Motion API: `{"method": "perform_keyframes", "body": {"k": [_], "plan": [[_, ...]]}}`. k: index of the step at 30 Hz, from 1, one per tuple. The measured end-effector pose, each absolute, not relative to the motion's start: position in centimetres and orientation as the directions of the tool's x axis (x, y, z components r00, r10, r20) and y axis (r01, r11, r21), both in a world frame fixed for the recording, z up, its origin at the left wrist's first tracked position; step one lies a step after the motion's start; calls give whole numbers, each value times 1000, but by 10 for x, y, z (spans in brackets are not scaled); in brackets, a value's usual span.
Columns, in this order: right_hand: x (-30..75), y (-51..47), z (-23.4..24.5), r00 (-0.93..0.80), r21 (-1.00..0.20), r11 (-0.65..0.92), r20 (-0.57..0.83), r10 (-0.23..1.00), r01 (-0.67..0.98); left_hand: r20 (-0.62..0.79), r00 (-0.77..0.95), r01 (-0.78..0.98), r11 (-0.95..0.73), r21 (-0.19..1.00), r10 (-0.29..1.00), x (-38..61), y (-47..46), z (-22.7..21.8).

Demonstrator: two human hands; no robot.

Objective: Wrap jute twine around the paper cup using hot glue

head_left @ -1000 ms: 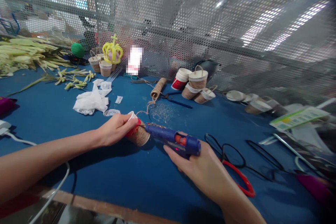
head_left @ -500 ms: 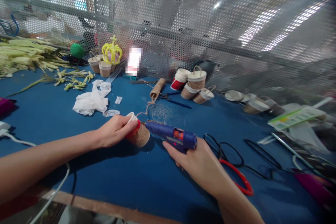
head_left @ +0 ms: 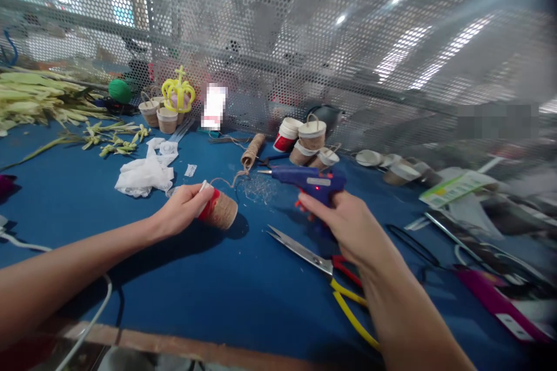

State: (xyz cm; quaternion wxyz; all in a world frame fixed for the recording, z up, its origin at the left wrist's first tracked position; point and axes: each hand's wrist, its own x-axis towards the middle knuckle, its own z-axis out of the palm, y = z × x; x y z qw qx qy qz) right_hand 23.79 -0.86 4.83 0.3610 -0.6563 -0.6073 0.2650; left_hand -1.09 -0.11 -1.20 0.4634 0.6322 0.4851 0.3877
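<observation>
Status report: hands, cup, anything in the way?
Left hand gripping tilted twine-wrapped cup. Right hand holding glue gun, nozzle apart from cup. Scissors nearby, not between cup and gun.

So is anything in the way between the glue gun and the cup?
Nothing visible blocks the glue gun in the right hand from the cup in the left hand. Loose twine lies beyond, on the table, and scissors lie nearer the person.

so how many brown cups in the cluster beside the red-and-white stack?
3: an upper cup, a lower-left cup and a lower-right cup partly covered by the glue gun. More could be hidden behind them.
</observation>
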Motion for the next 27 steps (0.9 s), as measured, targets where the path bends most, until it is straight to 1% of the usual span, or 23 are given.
{"method": "perform_keyframes", "body": {"k": [3,6,8,11,14,17,20,23,26,27], "plan": [[252,16,37,185,-813,-103,6,983,574,37,199,198,-77,977,979,-10,-1,-9],[263,36,21,198,-799,-162,-54,979,579,29,206,170,-65,983,978,-8,-3,-7],[268,45,12,206,-775,-181,-67,976,605,25,220,161,-62,985,975,-8,-4,-7],[272,54,4,224,-702,-182,-32,974,689,43,223,177,-84,981,974,-7,-4,-7],[275,61,1,230,-586,-172,25,973,792,54,230,188,-98,977,972,-8,-4,-8],[275,63,1,216,-487,-147,89,972,861,49,240,186,-96,978,970,-7,-5,-8],[265,56,9,181,-426,-89,181,967,900,64,246,202,-116,973,967,-7,-5,-8],[242,38,24,58,-409,49,247,967,911,105,264,272,-178,946,959,-7,-7,-9],[211,15,38,-124,-457,219,228,966,862,165,303,377,-277,884,938,-7,-10,-9],[200,8,41,-224,-521,300,204,953,799,184,325,402,-312,861,928,-6,-11,-9]]}}
